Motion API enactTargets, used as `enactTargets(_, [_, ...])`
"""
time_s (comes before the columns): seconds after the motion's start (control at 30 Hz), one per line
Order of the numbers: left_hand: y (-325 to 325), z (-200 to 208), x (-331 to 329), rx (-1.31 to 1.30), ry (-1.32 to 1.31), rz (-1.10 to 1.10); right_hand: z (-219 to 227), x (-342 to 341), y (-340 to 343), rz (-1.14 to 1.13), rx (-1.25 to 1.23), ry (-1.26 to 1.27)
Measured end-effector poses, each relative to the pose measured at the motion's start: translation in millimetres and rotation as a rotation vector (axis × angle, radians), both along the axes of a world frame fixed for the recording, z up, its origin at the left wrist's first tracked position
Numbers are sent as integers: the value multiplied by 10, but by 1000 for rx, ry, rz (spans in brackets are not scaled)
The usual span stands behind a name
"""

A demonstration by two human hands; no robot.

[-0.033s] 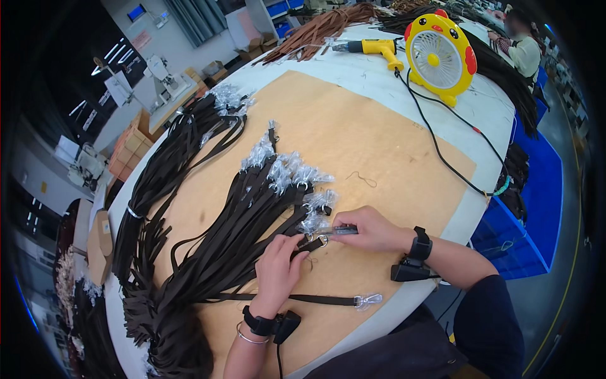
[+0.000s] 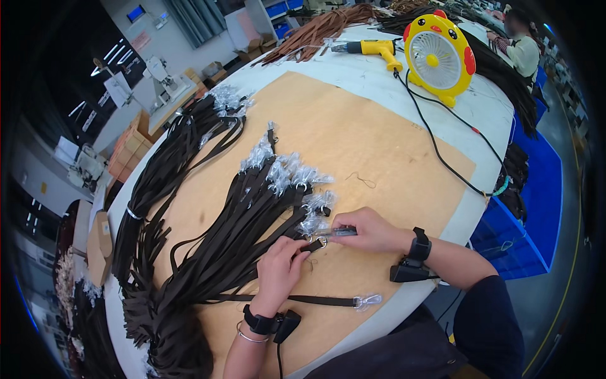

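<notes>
My left hand [image 2: 279, 268] pinches the end of a black strap [image 2: 312, 247] between thumb and fingers. A metal ring [image 2: 323, 240] sits at that strap's end. Held in the fist of my right hand [image 2: 369, 228] is a small grey tool [image 2: 341, 232] with a thin metal tip pointing left, just above the ring; its exact kind is unclear. Close by lie plastic-wrapped metal clasps [image 2: 314, 222] on the ends of a large bundle of black straps [image 2: 233, 221]. Nearer to me, one separate strap ends in a wrapped clasp [image 2: 368, 302].
A second bundle of black straps [image 2: 161, 161] lies to the left. Beyond the tan board [image 2: 391, 145] are a yellow heat gun [image 2: 377, 49] and a yellow fan [image 2: 435, 60], their cables running right. A blue bin [image 2: 527, 215] stands beside the table; a person [image 2: 522, 54] works far right.
</notes>
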State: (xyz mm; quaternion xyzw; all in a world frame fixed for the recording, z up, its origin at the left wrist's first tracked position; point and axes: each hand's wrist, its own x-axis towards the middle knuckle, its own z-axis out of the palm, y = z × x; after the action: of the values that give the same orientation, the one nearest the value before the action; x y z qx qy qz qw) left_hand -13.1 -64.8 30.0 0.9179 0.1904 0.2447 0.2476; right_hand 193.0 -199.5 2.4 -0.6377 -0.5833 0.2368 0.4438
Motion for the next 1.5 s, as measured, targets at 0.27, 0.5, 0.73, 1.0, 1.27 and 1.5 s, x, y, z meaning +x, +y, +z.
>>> enactTargets(0.27, [-17,-95,-66,230,-64,-58,-19,1,0,9,34,-11])
enactTargets(0.5, [-327,-115,-47,86,92,-387,70,-51,18,-21,8,121])
enactTargets(0.73, [-410,-62,-97,263,288,-425,10,-47,4,-32,30,174])
enactTargets(1.0, [-423,-131,-92,283,412,-299,0,-184,-8,94,2,340])
enactTargets(1.27, [-433,-138,-95,355,374,-269,58,-200,-13,83,-259,377])
enactTargets(1.5, [-493,221,-235,351,325,-263,137,-151,-31,66,-333,360])
